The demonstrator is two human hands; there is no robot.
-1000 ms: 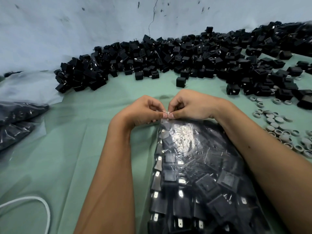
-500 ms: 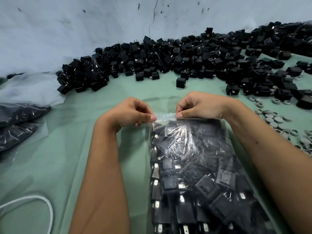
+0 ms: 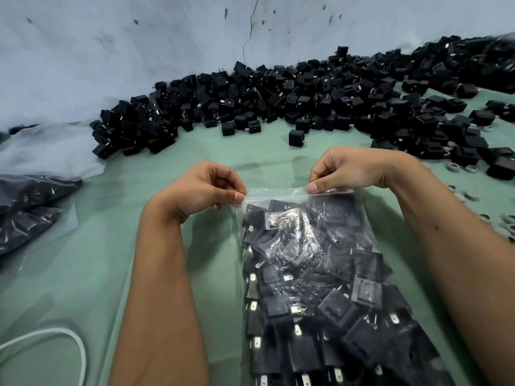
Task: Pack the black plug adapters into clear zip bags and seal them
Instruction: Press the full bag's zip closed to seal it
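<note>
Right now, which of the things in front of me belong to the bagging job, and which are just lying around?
Part of the job:
- zip bag full of adapters, its top strip pinched by the left hand and right hand
- loose adapter pile by the wall
- filled bags at far left

Just lying about:
- grey rings on the right
- white cable, lower left

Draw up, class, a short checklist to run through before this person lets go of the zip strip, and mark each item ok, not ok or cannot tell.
1. Left hand pinches the left end of the zip strip: ok.
2. Right hand pinches the strip's right end: ok.
3. Strip pulled flat between the hands: ok.
4. Strip pressed closed along its whole length: cannot tell.
5. Adapters sit below the strip inside the bag, none caught in it: ok.
6. Bag lies on the green cloth, apart from the loose pile: ok.
</note>
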